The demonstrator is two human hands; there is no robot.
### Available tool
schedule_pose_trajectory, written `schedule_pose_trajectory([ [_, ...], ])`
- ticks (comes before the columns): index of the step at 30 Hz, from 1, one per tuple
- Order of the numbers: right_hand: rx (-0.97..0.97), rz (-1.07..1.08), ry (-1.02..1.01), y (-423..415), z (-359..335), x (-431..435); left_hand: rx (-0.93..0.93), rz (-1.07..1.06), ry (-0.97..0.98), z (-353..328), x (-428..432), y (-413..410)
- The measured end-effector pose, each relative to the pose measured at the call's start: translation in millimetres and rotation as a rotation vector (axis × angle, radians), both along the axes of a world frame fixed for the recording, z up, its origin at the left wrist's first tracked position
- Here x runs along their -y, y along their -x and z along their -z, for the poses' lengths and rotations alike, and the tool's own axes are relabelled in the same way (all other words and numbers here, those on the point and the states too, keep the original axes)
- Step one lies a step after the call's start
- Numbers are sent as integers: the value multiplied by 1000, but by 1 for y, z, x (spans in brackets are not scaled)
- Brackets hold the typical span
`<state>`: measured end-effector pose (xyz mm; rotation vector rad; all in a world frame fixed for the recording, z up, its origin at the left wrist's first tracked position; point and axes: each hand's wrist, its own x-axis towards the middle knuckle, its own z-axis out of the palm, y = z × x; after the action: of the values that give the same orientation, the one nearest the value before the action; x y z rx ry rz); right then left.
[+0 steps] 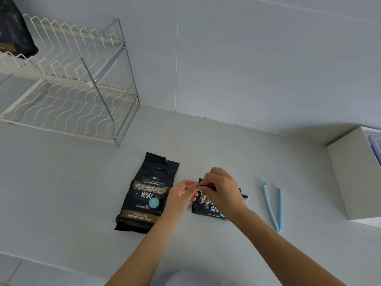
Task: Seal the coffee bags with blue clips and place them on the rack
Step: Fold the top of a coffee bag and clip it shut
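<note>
the right hand and left hand meet at the top edge of a coffee bag, both pinching its folded rim. the bag lies on the counter. just left of it a second coffee bag lies flat. to the right lies a spread-open blue clip. the rack stands far left, with a dark bag on its upper tier.

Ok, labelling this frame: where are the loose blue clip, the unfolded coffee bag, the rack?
loose blue clip [270, 207]: head view, left arm
unfolded coffee bag [144, 195]: head view, label
rack [127, 123]: head view, chrome frame
</note>
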<state>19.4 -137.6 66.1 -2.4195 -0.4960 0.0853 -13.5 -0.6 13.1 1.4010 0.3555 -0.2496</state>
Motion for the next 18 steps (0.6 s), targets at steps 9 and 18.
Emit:
schedule_pose_trajectory([
  [9,123,-17,-122,10,-11,8,172,-100,-106,-3,7,-7],
  [18,58,41,-86,14,-1,14,-13,35,-190,8,6,-7],
])
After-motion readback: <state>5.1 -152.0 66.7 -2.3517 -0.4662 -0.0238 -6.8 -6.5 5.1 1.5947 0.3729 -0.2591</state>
